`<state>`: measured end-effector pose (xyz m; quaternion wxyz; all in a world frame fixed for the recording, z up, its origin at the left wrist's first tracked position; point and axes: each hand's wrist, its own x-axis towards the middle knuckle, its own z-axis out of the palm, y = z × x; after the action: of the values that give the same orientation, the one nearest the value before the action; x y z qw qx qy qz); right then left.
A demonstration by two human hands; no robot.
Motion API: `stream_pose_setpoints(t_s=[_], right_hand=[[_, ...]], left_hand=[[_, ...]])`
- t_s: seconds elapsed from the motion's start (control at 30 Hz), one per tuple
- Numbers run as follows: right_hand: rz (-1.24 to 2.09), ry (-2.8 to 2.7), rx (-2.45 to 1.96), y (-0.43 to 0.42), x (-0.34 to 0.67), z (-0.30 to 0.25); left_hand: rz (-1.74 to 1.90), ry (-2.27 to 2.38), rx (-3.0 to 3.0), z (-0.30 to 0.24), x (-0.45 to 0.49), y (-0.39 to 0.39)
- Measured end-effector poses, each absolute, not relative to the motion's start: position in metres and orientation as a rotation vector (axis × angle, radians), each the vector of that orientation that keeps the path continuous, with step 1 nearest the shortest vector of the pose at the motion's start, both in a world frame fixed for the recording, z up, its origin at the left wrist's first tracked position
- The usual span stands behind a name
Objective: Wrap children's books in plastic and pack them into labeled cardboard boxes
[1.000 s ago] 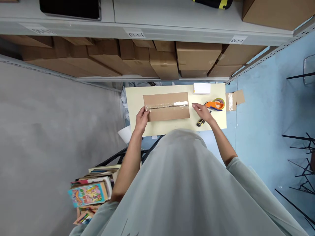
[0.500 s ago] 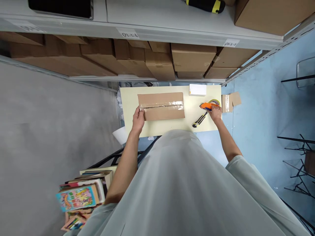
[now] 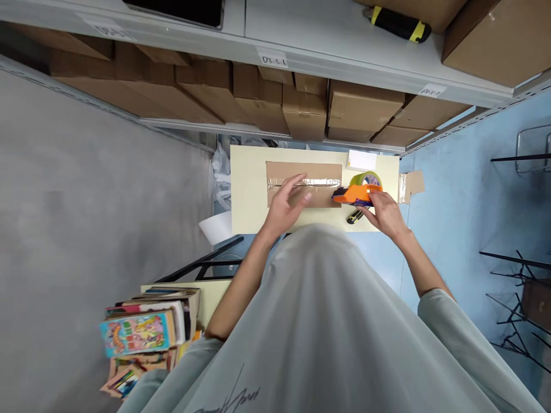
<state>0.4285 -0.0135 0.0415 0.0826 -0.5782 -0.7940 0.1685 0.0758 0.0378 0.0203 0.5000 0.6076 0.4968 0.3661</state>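
A flat cardboard box (image 3: 322, 198) with a strip of clear shiny tape along its middle seam lies on the pale yellow table (image 3: 249, 215). My left hand (image 3: 284, 209) hovers over or rests on its left half, fingers spread and holding nothing; contact is unclear. On the other side, my right hand (image 3: 386, 213) grips an orange tape dispenser (image 3: 353, 194) with a yellow-green tape roll. The dispenser's front end reaches the box's right edge. Partly hidden under it lies a black and yellow utility knife (image 3: 354, 217). A small white box (image 3: 362, 159) sits at the table's back edge.
Shelving with several cardboard boxes (image 3: 365, 106) rises behind the table. Another black and yellow knife (image 3: 400, 24) lies on the upper shelf. Stacked books (image 3: 138, 332) stand at lower left. A piece of cardboard (image 3: 412, 182) is beyond the table's right edge.
My left hand has left the box's left edge and moved right over its top. The right hand has lifted the tape dispenser and brought it left to the box. The view has shifted.
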Motion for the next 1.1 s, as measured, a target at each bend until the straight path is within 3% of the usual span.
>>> stream_pose_setpoints(t_s=[0.23,0.6,0.9,1.1], right_hand=[[0.424,-2.549,-1.427,-0.019,0.375,0.084],[0.447,-2.572,-1.454,-0.024,0.344,0.101],[0.704,-2.529,-1.569,-0.024,0.327,0.114],[1.018,-2.314,-1.923,-0.02,0.308,0.115]], left_hand=[[0.779,0.83,1.462,0.076,0.058,0.042],[0.864,0.948,1.575,0.073,0.03,0.032],[0.785,1.069,1.479,0.078,0.026,0.031],[0.723,1.142,1.396,0.057,0.027,0.026]])
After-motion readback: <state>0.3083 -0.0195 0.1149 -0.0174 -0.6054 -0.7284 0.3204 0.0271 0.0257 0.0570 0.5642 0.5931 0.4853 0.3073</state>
